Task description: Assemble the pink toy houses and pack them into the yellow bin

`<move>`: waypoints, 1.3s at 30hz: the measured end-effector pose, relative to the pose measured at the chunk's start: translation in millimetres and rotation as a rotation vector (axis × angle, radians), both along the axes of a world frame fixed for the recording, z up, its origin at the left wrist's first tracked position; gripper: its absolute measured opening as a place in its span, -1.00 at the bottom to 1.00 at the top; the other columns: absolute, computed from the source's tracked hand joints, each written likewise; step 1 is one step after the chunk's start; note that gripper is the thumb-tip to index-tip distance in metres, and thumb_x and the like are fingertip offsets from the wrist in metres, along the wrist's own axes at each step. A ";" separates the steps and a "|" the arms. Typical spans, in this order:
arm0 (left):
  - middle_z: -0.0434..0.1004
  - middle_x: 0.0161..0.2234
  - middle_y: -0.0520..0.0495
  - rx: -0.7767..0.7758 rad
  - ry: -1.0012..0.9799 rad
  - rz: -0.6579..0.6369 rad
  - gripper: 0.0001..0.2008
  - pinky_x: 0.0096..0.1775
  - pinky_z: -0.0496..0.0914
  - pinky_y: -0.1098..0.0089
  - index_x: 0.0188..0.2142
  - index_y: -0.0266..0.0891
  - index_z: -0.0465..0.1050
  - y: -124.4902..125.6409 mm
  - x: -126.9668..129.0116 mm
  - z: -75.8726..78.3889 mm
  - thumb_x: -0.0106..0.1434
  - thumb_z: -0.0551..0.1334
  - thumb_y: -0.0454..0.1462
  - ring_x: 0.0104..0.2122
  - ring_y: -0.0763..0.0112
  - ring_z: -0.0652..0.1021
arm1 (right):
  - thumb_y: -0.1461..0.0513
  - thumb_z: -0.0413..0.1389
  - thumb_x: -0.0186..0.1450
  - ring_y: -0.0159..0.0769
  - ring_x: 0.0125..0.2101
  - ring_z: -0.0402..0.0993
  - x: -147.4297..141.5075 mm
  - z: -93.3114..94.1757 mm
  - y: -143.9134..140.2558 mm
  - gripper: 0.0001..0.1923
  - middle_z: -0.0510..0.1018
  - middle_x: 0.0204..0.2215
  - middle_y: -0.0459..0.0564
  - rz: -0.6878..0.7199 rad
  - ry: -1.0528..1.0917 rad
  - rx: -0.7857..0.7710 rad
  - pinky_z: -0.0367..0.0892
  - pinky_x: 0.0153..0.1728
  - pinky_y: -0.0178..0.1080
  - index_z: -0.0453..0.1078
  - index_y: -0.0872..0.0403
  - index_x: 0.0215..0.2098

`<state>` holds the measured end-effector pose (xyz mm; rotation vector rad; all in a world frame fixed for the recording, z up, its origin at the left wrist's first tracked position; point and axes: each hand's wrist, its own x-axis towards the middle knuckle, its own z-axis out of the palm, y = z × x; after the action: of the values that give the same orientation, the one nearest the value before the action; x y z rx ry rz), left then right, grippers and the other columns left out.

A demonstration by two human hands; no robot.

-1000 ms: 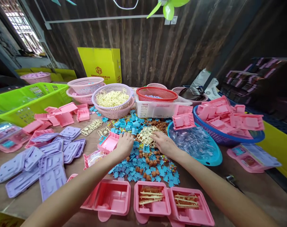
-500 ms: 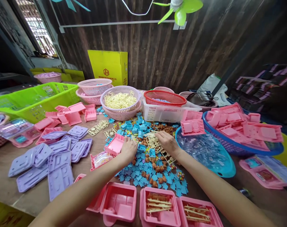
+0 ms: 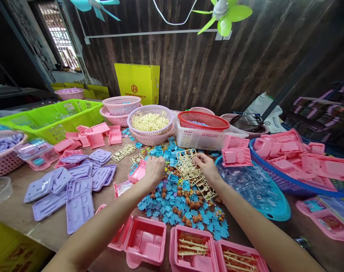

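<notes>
My right hand (image 3: pixel 207 169) pinches the edge of a cream plastic lattice frame (image 3: pixel 185 163), which is tilted up over the heap. More cream frame pieces (image 3: pixel 206 189) lie below that hand. To the left, my left hand (image 3: pixel 155 172) is closed with its knuckles up, and whatever its fingers hold is hidden. Beside it is a pink plastic tray (image 3: pixel 138 172), partly covered by the wrist. Under both hands spreads a pile of small blue plastic parts (image 3: pixel 160 202), mixed with brown bear-like figures (image 3: pixel 195 204) and colourful beads.
Pink open boxes (image 3: pixel 145 241) line the front edge, two with cream sticks inside. Purple panels (image 3: pixel 79 202) are stacked left. Behind stands a basket of cream pieces (image 3: pixel 151 121). On the right are a turquoise basin (image 3: pixel 284 211) of clear parts and a blue basket (image 3: pixel 291 189) of pink trays.
My right hand has lifted the cream lattice frame, which now tilts up from the pile. My left hand has risen a little and its fingers have curled closed. The camera view has shifted slightly.
</notes>
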<state>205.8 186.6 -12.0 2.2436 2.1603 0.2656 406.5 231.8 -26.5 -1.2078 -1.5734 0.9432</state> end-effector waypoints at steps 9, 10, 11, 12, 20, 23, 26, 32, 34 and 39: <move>0.53 -0.36 -0.11 0.273 -0.471 0.187 -0.78 -0.30 0.31 0.38 -0.13 -0.25 0.34 1.7 -30.8 -6.6 0.26 0.04 -0.39 -0.34 0.29 0.52 | -0.08 0.19 -0.13 -0.40 -0.48 0.27 -22.0 -0.3 -17.0 -0.57 0.32 -0.55 -0.13 0.119 0.183 -0.235 0.32 -0.53 -0.34 0.28 0.08 -0.54; 0.52 -0.39 -0.08 0.314 -0.591 0.180 -0.81 -0.30 0.31 0.39 -0.17 -0.25 0.36 2.2 -31.8 -7.8 0.24 0.07 -0.39 -0.37 0.31 0.51 | -0.07 0.19 -0.13 -0.40 -0.47 0.27 -25.8 -0.3 -18.2 -0.58 0.32 -0.53 -0.13 0.130 0.188 -0.240 0.33 -0.50 -0.33 0.30 0.08 -0.54; 0.51 -0.40 -0.06 0.349 -0.693 0.162 -0.83 -0.32 0.31 0.40 -0.21 -0.25 0.37 2.3 -32.2 -8.4 0.21 0.09 -0.39 -0.39 0.33 0.50 | -0.06 0.19 -0.12 -0.40 -0.46 0.26 -29.8 -0.1 -19.2 -0.59 0.33 -0.52 -0.13 0.139 0.191 -0.243 0.35 -0.47 -0.32 0.31 0.08 -0.52; 0.50 -0.41 -0.04 0.374 -0.785 0.137 -0.86 -0.33 0.31 0.41 -0.25 -0.24 0.37 2.1 -31.9 -8.6 0.19 0.10 -0.39 -0.40 0.36 0.49 | -0.06 0.18 -0.11 -0.40 -0.45 0.26 -33.8 0.1 -19.7 -0.60 0.33 -0.50 -0.13 0.146 0.194 -0.242 0.36 -0.45 -0.31 0.33 0.08 -0.51; 0.31 -0.55 0.08 0.150 -1.378 -0.055 -0.76 -0.53 0.33 0.46 -0.30 -0.25 0.37 -11.3 -25.6 -3.7 0.12 0.15 -0.13 -0.60 0.47 0.39 | 0.02 0.09 -0.01 -0.36 -0.47 0.30 -64.0 1.7 -14.5 -0.72 0.34 -0.55 -0.14 0.142 0.117 -0.178 0.35 -0.43 -0.27 0.26 0.06 -0.54; 0.37 -0.46 0.03 0.083 -1.487 -0.055 -0.61 -0.46 0.37 0.45 -0.24 -0.27 0.38 -18.6 -24.2 -4.9 0.12 0.15 0.00 -0.48 0.44 0.44 | 0.06 0.03 0.05 -0.35 -0.50 0.31 -69.4 -0.5 -16.0 -0.77 0.33 -0.56 -0.14 0.119 0.056 -0.142 0.33 -0.46 -0.27 0.22 0.05 -0.54; 0.44 -0.41 0.01 0.045 -1.483 -0.049 -0.63 -0.38 0.36 0.45 -0.19 -0.28 0.35 -23.2 -21.9 -8.4 0.07 0.25 -0.10 -0.40 0.43 0.46 | 0.08 -0.01 0.11 -0.33 -0.52 0.32 -69.6 -1.5 -22.6 -0.80 0.33 -0.56 -0.14 0.102 -0.006 -0.108 0.31 -0.45 -0.25 0.22 0.04 -0.49; 0.44 -0.43 0.03 0.130 -1.107 -0.123 -0.85 -0.38 0.32 0.47 -0.27 -0.26 0.37 -30.0 -14.7 -7.2 0.13 0.13 -0.38 -0.42 0.45 0.44 | 0.16 0.08 0.11 -0.15 -0.18 0.35 -64.4 16.2 -35.1 -0.59 0.44 -0.22 0.05 0.192 -0.315 0.316 0.27 -0.16 -0.10 0.25 0.05 -0.06; 0.46 -0.43 0.03 0.106 -1.001 -0.239 -0.82 -0.37 0.32 0.47 -0.22 -0.24 0.38 -27.6 -18.4 -1.7 0.16 0.14 -0.37 -0.42 0.44 0.46 | 0.19 0.08 0.12 -0.15 -0.18 0.36 -62.9 25.6 -33.0 -0.73 0.47 -0.24 0.05 0.361 -0.475 0.380 0.26 -0.18 -0.13 0.34 0.05 -0.19; 0.54 -0.26 -0.08 0.082 -0.557 -0.023 -0.72 -0.27 0.36 0.47 -0.06 -0.26 0.32 11.3 -78.2 3.2 0.31 -0.05 -0.32 -0.29 0.44 0.52 | 0.12 0.05 0.16 -0.34 -0.58 0.23 -58.0 39.9 -25.2 -0.78 0.34 -0.65 -0.14 0.316 -0.591 0.176 0.12 -0.52 -0.31 0.25 0.03 -0.59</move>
<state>127.6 197.9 -8.8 1.9163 1.8480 0.8716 348.5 206.6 13.4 -1.1938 -2.3169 0.6440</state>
